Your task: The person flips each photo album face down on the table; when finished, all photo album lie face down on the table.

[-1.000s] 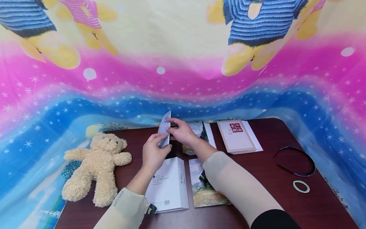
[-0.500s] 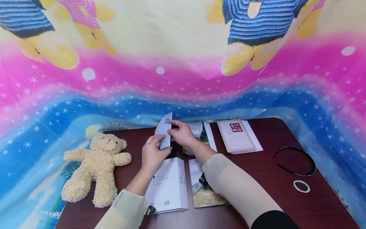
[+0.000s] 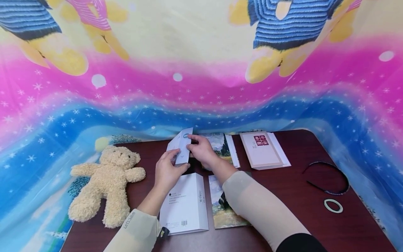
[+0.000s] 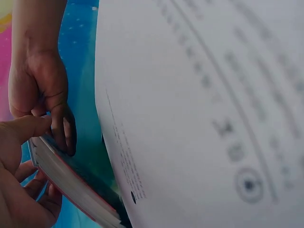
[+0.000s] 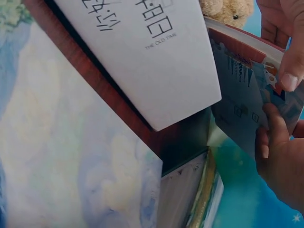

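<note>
A thick book with a pale blue-white face and round blue mark stands upright at the table's back, turned at an angle. My left hand grips its near left side, thumb low on it; the left wrist view shows its page block edged in red. At the book's right edge my right hand holds on, with index finger and thumb against the face. The right wrist view shows an illustrated blue cover under the fingers. In front lies a white book with a barcode and spine lettering.
A landscape-painted photo album lies under the right forearm, another painted album behind. To the right are a beige-white album with red characters, a black headband and a pale ring. A teddy bear lies left.
The book has turned so that more of its pale face shows, and its top has shifted slightly right and down. Both hands stay on it.
</note>
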Tool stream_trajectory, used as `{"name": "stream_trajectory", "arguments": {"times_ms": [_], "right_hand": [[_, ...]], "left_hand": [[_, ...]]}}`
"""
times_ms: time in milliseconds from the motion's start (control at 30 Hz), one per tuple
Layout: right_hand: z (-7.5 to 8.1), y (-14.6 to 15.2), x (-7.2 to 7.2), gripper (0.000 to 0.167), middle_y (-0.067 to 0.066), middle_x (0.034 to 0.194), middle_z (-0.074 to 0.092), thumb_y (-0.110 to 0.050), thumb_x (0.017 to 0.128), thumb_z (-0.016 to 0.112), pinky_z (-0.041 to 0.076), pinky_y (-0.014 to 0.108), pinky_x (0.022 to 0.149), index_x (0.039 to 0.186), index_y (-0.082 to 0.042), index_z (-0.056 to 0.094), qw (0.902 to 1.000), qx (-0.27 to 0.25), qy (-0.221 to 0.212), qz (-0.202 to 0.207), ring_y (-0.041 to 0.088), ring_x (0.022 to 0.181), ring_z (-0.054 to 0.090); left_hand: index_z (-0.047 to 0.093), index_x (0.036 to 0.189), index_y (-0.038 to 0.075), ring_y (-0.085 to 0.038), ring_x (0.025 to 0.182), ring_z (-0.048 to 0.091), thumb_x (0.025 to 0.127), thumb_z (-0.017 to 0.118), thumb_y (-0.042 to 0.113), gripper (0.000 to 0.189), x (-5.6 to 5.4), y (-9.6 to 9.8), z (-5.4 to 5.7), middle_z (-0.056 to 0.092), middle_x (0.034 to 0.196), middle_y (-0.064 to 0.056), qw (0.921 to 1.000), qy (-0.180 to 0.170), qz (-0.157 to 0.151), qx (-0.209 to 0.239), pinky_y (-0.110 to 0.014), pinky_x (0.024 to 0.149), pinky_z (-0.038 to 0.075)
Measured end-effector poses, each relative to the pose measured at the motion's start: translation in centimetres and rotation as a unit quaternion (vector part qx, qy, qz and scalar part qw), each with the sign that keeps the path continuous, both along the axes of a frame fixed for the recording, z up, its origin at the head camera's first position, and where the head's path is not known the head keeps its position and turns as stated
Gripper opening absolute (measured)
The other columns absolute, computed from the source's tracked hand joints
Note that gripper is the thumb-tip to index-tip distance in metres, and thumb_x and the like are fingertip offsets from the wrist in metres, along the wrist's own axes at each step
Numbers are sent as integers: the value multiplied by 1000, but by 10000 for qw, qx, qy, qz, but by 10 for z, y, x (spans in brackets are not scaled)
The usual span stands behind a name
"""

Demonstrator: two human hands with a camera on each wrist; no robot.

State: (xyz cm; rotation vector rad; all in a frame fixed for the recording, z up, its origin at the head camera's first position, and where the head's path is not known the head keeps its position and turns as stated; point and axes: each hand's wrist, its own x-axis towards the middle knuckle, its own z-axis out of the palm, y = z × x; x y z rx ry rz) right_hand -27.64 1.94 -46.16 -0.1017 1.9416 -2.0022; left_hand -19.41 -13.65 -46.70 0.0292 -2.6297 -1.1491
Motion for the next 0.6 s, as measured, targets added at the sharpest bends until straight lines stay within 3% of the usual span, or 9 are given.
{"name": "stream_trajectory", "arguments": {"times_ms": [267, 600], "right_hand": [[-7, -2, -1, 50, 16, 147, 53, -5, 102, 60, 59, 40, 92, 151, -11, 54, 9996, -135, -177, -179, 29, 121, 63], [-11, -3, -1, 49, 16, 145, 54, -4, 101, 60, 58, 43, 95, 150, -11, 56, 9986, -219, -392, -278, 29, 119, 64]], "left_hand": [[71, 133, 12, -30, 120, 60, 76, 92, 28, 63, 3, -15, -8, 63, 137, -7, 9994, -312, -85, -101, -46, 96, 53], [73, 131, 13, -35, 128, 56, 77, 91, 25, 58, 6, -36, -19, 64, 138, -9, 9985, -454, -101, -279, -52, 105, 45]]}}
